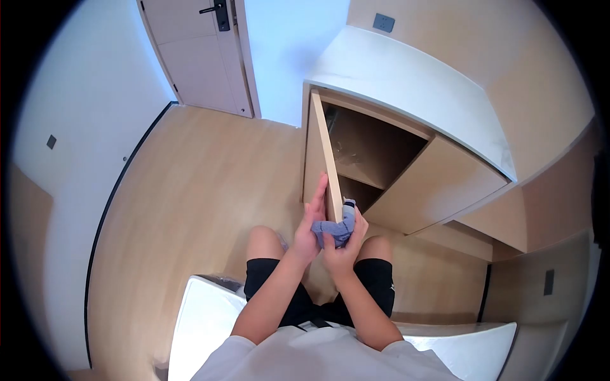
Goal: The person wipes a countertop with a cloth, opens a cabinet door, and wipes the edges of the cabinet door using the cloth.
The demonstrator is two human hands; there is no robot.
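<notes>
A wooden cabinet door (316,149) stands swung outward, its narrow edge facing me. A grey-blue cloth (335,231) is folded around the near corner of this door. My right hand (347,250) grips the cloth from the right side, with the thumb in front. My left hand (309,230) lies along the door's outer face with its fingers stretched upward, and its palm is close to the cloth. Whether the left palm presses on the cloth, I cannot tell.
Behind the door, the cabinet's shelved inside (375,149) shows, with a closed door panel (438,184) to its right and a white countertop (406,76) above. White seating (203,317) is behind me. A room door (200,57) stands at the far left.
</notes>
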